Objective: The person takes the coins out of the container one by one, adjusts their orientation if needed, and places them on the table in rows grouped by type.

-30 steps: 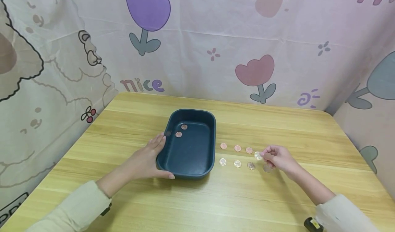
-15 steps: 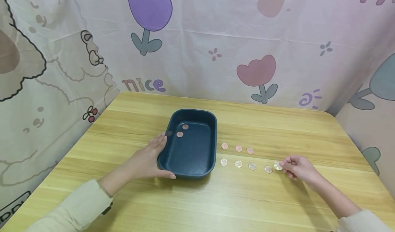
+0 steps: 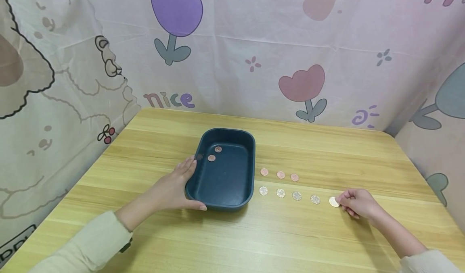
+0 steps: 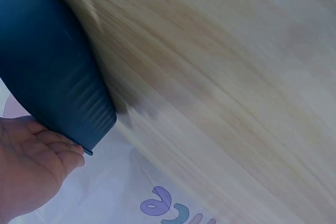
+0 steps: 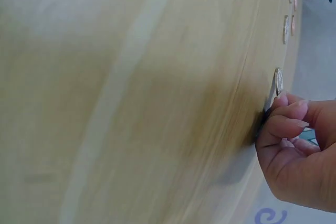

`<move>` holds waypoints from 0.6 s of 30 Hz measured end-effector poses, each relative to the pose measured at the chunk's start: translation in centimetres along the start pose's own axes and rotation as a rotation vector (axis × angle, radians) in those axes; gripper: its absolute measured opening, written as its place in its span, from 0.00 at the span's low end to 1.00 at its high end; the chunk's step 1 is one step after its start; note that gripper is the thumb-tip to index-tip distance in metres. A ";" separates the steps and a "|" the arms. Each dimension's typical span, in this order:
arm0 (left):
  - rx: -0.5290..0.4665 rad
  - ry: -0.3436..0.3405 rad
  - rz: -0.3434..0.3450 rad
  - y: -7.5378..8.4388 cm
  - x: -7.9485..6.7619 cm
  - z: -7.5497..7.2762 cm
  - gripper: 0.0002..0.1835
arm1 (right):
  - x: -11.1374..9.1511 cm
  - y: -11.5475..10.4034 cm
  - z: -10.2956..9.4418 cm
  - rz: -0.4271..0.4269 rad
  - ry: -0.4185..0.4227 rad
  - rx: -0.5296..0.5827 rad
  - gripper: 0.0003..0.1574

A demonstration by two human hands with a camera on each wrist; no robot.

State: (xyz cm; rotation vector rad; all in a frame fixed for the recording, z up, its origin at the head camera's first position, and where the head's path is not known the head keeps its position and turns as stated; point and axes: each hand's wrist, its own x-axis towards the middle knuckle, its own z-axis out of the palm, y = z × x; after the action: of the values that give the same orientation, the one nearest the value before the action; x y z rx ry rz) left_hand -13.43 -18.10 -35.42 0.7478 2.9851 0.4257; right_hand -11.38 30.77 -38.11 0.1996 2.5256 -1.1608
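My right hand [image 3: 357,204] pinches a pale gold coin [image 3: 334,201] between thumb and fingertips, at the right end of the near row. In the right wrist view this coin [image 5: 279,81] stands out just past the fingertips, low over the wood. Several silvery coins [image 3: 296,196] lie to its left in that row. Three copper coins [image 3: 281,175] form a row behind them. My left hand [image 3: 178,188] rests against the left side of a dark blue rectangular bin [image 3: 250,172], fingers along the side and thumb at the near corner. Two copper coins [image 3: 212,158] lie inside it.
The wooden table [image 3: 276,240] runs back to a printed cloth [image 3: 236,35], which hangs behind and on both sides. Both coin rows start close beside the bin's right wall.
My right hand has carried the coin rightward and toward me, from between the rows to the near row's right end. The left hand and bin stay in place.
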 end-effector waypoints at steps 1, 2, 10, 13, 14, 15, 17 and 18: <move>0.001 0.000 -0.001 0.0 0.0 0.0 0.67 | 0.0 0.0 0.0 0.007 0.006 -0.002 0.08; 0.002 -0.001 -0.002 0.0 0.0 0.0 0.67 | 0.1 -0.1 0.0 0.014 0.011 -0.004 0.08; 0.006 -0.009 -0.008 -0.1 0.0 0.1 0.67 | 0.3 -0.2 0.2 0.018 0.078 -0.066 0.07; 0.002 -0.006 -0.004 -0.1 0.0 0.0 0.67 | 0.2 -0.4 0.4 0.000 0.107 -0.099 0.07; 0.000 -0.005 -0.002 -0.1 0.0 0.0 0.67 | 0.2 -0.5 0.5 -0.017 0.120 -0.109 0.07; -0.001 -0.004 0.000 -0.1 0.0 0.0 0.67 | 0.2 -0.7 0.5 -0.035 0.133 -0.113 0.08; -0.001 -0.003 0.002 -0.1 0.0 0.0 0.67 | 0.3 -1.2 0.6 -0.076 0.165 -0.118 0.09; 0.000 -0.003 0.002 -0.1 0.0 0.0 0.67 | 0.4 -1.5 0.6 -0.099 0.186 -0.115 0.09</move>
State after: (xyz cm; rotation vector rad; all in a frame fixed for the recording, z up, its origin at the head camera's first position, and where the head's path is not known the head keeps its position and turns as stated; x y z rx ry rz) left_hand -13.46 -18.17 -35.44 0.7503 2.9818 0.4242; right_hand -11.96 29.33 -37.56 0.1621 2.7848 -1.0734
